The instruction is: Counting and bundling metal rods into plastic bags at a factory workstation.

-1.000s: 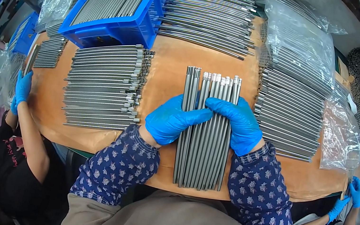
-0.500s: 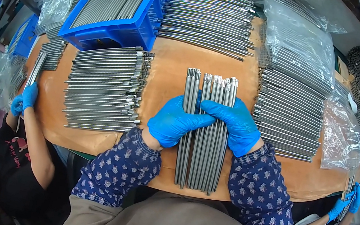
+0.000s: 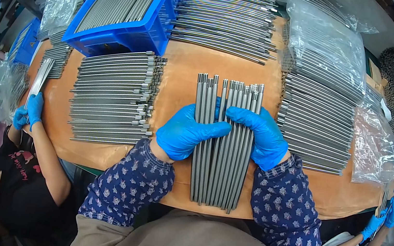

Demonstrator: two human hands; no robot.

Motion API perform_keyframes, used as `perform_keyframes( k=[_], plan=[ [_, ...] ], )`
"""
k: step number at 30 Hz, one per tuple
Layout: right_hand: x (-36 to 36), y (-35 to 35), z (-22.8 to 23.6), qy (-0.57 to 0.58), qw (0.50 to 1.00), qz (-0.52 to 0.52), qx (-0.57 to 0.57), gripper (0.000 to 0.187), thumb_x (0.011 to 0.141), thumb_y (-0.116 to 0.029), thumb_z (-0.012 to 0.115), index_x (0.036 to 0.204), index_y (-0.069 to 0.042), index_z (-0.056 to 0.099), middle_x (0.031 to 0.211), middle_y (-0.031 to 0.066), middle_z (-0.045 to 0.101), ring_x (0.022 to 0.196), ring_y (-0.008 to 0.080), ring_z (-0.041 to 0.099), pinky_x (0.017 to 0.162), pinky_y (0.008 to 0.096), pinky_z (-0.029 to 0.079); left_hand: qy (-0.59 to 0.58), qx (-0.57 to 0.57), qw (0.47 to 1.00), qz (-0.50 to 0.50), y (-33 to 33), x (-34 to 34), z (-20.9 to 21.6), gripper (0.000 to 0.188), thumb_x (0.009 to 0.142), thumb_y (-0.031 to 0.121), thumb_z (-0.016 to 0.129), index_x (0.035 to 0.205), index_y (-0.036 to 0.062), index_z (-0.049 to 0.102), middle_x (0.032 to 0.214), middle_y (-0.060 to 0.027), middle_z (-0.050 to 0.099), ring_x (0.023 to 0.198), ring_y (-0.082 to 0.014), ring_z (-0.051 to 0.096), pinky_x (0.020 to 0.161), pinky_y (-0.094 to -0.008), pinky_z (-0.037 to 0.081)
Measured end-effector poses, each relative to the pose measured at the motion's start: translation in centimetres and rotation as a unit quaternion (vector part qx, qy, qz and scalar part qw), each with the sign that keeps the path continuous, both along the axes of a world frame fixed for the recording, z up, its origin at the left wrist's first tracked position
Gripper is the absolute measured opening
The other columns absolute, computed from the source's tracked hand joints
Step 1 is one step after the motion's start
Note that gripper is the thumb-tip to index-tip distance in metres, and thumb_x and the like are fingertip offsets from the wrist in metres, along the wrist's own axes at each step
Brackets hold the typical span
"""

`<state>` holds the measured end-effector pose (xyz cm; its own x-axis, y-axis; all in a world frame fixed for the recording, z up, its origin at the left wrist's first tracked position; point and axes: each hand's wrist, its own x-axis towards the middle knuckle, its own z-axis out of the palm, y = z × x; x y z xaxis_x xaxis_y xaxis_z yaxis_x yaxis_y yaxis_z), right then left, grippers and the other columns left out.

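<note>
Both my hands wear blue gloves and share a bundle of slim metal rods (image 3: 220,172) above the table's near edge. The rods run lengthwise away from me, and their far ends have narrower tips. My left hand (image 3: 186,132) wraps the left side of the bundle, thumb laid across the rods. From the right side my right hand (image 3: 261,138) grips it, its thumb also over the top. Most of my fingers are hidden under the rods. A neat row of similar rods (image 3: 111,100) lies to the left, and another row (image 3: 315,125) to the right.
A blue bin (image 3: 112,37) full of rods stands at the back left. More rods (image 3: 225,20) lie beyond, and clear plastic (image 3: 326,48) covers some at the back right. Co-workers' gloved hands (image 3: 30,109) hold rods at the left, others (image 3: 383,216) at the far right.
The bundle has spread wider at its far end, as my left hand moved slightly left and the rods fanned out. Both hands keep hold of it.
</note>
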<state>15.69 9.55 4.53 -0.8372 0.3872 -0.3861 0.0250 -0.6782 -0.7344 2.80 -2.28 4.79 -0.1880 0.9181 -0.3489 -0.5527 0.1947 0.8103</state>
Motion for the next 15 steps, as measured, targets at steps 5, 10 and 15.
perform_keyframes(
  k=[5,10,15],
  plan=[
    [-0.1,-0.1,-0.3,0.018,0.999,0.0,-0.03,0.024,0.078,-0.012,0.064,0.1,-0.002,0.06,0.087,0.008,0.064,0.073,0.0148,0.062,0.066,0.0241,0.052,0.017,-0.007,1.0,0.006,0.0,0.2,-0.1,0.032,0.074,0.004,0.068,0.103,0.0019,0.056,0.093,-0.0072,0.062,0.08,-0.0142,0.061,0.073,-0.026,0.05],
    [-0.4,-0.3,-0.8,0.036,0.999,0.007,-0.011,0.023,0.078,-0.01,0.064,0.099,-0.002,0.06,0.086,0.0077,0.064,0.073,0.0141,0.062,0.066,0.0245,0.052,0.022,-0.004,1.0,0.005,0.1,0.2,-0.6,0.034,0.073,0.004,0.068,0.105,0.0013,0.055,0.094,-0.0074,0.062,0.082,-0.0143,0.061,0.075,-0.026,0.05],
    [-0.4,0.1,-1.3,0.034,0.999,0.013,-0.021,0.023,0.078,-0.008,0.063,0.099,-0.002,0.057,0.086,0.0088,0.063,0.072,0.0152,0.063,0.063,0.0252,0.054,0.03,0.018,0.999,0.006,0.1,-0.1,-0.5,0.029,0.078,0.008,0.064,0.104,0.0004,0.056,0.093,-0.0077,0.062,0.081,-0.0147,0.06,0.073,-0.0259,0.049]
  ],
)
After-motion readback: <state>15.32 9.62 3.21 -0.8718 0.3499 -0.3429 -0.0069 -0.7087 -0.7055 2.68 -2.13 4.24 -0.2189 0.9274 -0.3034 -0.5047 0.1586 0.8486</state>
